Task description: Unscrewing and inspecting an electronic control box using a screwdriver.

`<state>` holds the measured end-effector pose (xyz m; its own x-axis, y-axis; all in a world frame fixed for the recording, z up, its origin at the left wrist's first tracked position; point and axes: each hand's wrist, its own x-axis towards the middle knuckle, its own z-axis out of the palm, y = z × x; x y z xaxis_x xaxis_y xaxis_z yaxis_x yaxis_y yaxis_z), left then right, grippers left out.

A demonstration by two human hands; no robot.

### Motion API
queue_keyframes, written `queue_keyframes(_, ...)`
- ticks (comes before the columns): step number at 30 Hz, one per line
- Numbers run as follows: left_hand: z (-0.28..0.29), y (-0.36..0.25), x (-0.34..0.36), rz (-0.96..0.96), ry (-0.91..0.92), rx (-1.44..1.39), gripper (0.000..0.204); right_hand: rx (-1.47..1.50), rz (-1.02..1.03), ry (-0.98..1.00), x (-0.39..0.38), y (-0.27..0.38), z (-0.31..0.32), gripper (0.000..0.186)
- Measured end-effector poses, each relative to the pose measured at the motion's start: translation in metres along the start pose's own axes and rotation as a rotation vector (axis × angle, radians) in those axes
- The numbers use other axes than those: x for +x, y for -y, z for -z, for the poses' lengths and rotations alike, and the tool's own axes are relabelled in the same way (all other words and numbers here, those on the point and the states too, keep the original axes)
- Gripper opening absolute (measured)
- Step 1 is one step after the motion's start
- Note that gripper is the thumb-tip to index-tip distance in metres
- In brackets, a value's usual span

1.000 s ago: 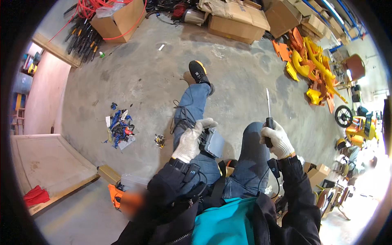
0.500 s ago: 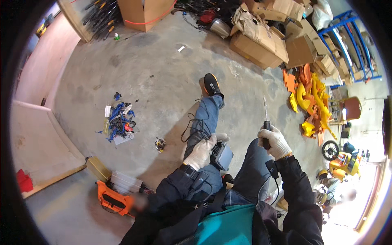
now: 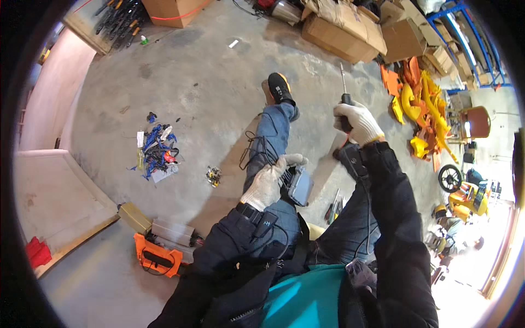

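Note:
My gloved left hand [image 3: 267,185] is closed around a grey box-shaped electrical unit [image 3: 300,187] with cooling fins, resting against my left thigh. Loose black cables [image 3: 256,152] trail from beside it across my lower leg. Farther forward and to the right, my gloved right hand [image 3: 360,123] grips a screwdriver [image 3: 346,98] by its black handle. The long metal shaft points away from me, well apart from the unit. My palm hides part of the handle.
Hand tools [image 3: 333,208] lie on the floor between my legs. To the left are a small heap of metal bits [image 3: 213,176], a pile of blue and black connectors [image 3: 159,150] and an orange casing [image 3: 157,256]. Yellow and orange panels [image 3: 418,109] lie at right, cardboard boxes [image 3: 342,37] behind.
My right hand has moved forward with the screwdriver. My right leg has shifted, and its shoe and the tools on the floor now show. The left hand keeps its hold on the unit.

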<state>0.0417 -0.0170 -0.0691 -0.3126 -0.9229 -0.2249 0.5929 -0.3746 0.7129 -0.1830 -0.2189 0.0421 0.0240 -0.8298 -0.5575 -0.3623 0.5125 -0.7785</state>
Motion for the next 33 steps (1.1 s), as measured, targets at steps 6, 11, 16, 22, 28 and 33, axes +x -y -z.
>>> queue_keyframes(6, -0.015, 0.007, 0.006, -0.030, -0.032, 0.436, 0.050, -0.747, 0.502, 0.071, 0.083, -0.229, 0.032, 0.016)
queue_keyframes(11, -0.017, 0.006, 0.007, 0.180, -0.007, 0.294, 0.049, 0.399, -0.601, -0.353, 0.086, -0.352, -0.009, 0.022)
queue_keyframes(16, -0.024, 0.010, 0.018, 0.255, -0.019, 0.122, 0.056, 0.448, -0.686, -0.330, 0.100, -0.411, -0.035, 0.023)
queue_keyframes(22, -0.050, -0.007, 0.039, 0.408, -0.209, -0.003, 0.053, 0.440, -0.538, -0.477, 0.140, -0.455, -0.039, 0.019)
queue_keyframes(28, -0.050, -0.012, 0.039, 0.415, -0.153, 0.225, 0.053, 0.407, -0.539, -0.477, 0.143, -0.454, -0.037, 0.021)
queue_keyframes(33, -0.056, -0.004, 0.038, 0.342, -0.209, 0.041, 0.053, 0.477, -0.606, -0.465, 0.120, -0.416, -0.005, 0.016)
